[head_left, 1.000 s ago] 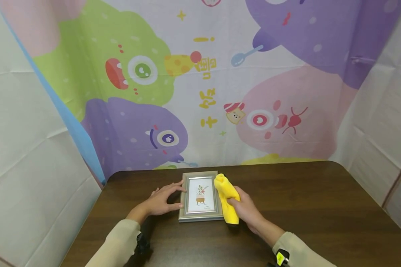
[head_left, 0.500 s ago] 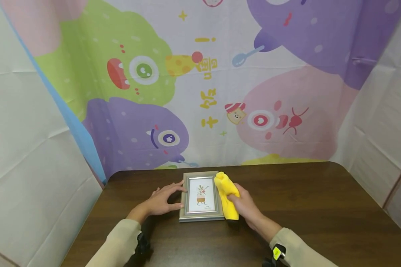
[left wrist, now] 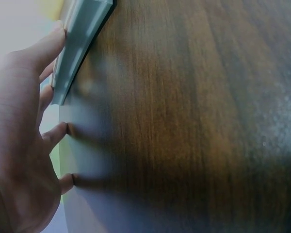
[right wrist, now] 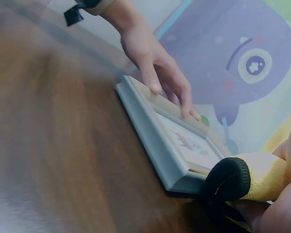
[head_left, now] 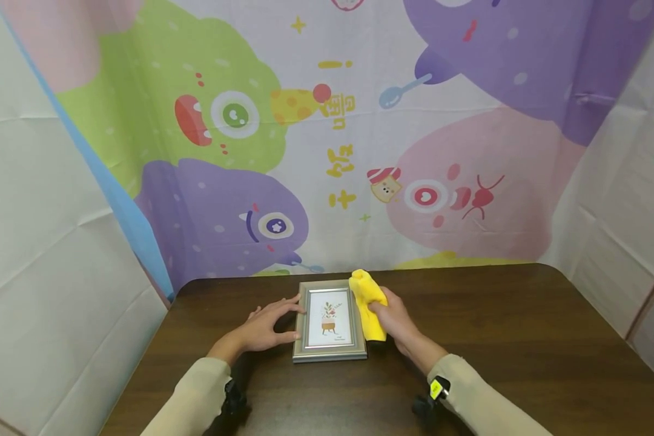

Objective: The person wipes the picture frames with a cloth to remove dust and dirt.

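Note:
A picture frame (head_left: 329, 354) with a silver-beige border lies flat on the dark wooden table, a plant drawing inside it. My left hand (head_left: 264, 327) rests with thumb and fingertips on its left side, fingers spread; in the left wrist view two fingertips of the left hand (left wrist: 19, 121) touch the table. My right hand (head_left: 398, 321) grips a folded yellow cloth (head_left: 369, 303) with a dark edge, laid along the frame's right border. In the right wrist view the cloth's black-trimmed end (right wrist: 233, 179) covers the frame's near corner.
The brown wooden table (head_left: 501, 339) spreads around the frame. Behind it hangs a curtain (head_left: 338, 236) printed with cartoon monsters. White sheets (head_left: 49, 242) stand at both sides.
My right hand has slid the yellow cloth away from me along the frame's right border, toward its far corner. The left hand and the frame have stayed in place.

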Demonstrator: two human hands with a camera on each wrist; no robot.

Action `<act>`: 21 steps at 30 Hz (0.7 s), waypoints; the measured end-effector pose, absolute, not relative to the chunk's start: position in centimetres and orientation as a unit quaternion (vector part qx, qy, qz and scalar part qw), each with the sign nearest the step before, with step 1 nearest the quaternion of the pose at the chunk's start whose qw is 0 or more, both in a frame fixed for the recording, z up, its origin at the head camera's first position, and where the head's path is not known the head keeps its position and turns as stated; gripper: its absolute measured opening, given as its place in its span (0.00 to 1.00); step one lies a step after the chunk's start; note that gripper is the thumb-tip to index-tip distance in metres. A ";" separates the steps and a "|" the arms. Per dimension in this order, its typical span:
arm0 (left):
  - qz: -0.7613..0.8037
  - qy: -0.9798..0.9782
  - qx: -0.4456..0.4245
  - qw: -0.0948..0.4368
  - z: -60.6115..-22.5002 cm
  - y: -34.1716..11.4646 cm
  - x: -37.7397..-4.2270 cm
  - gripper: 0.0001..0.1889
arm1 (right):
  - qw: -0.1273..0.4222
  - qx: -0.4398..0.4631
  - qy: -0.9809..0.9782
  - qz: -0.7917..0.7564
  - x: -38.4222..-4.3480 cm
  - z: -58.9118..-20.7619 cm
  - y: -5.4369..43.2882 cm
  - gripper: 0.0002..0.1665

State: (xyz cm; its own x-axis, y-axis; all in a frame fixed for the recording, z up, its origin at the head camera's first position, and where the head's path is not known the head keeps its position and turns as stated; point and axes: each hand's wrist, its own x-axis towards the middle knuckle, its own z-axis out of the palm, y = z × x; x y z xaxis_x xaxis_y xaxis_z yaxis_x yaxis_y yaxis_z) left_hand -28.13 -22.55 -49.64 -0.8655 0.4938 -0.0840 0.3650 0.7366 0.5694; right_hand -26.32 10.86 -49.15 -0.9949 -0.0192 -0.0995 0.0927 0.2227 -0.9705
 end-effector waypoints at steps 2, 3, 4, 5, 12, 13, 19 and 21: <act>0.280 0.924 0.233 0.116 -49.6 -22.5 -28.1 0.31 | 0.042 0.024 0.782 -0.621 -26.9 -49.2 10.8 0.29; 0.280 0.924 0.233 0.116 -49.6 -22.5 -28.1 0.31 | 0.041 0.025 0.783 -0.621 -27.2 -49.2 10.8 0.30; 0.280 0.924 0.233 0.116 -49.7 -22.5 -28.1 0.31 | 0.041 0.025 0.783 -0.620 -27.5 -49.2 10.7 0.29; 0.280 0.924 0.233 0.116 -49.7 -22.5 -28.1 0.31 | 0.041 0.026 0.784 -0.619 -27.8 -49.3 10.7 0.29; 0.280 0.925 0.230 0.117 -49.8 -22.7 -28.2 0.32 | 0.039 0.025 0.786 -0.616 -29.6 -49.3 10.4 0.29; 0.280 0.925 0.230 0.117 -49.8 -22.7 -28.2 0.32 | 0.038 0.025 0.786 -0.616 -29.9 -49.3 10.3 0.29; 0.279 0.925 0.232 0.116 -49.9 -22.7 -28.3 0.32 | 0.044 0.025 0.787 -0.615 -31.2 -49.3 10.4 0.27; 0.279 0.925 0.232 0.116 -49.9 -22.7 -28.4 0.32 | 0.046 0.026 0.788 -0.613 -31.5 -49.3 10.5 0.27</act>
State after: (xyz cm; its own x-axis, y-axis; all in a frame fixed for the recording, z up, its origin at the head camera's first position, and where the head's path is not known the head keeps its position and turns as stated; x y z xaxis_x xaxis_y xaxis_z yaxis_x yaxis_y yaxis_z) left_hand -28.35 -22.65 -49.90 -0.8657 0.4931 -0.0853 0.3635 0.7368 0.5700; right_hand -31.49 10.50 -49.28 -0.9944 -0.0168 -0.1046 0.0973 0.2464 -0.9643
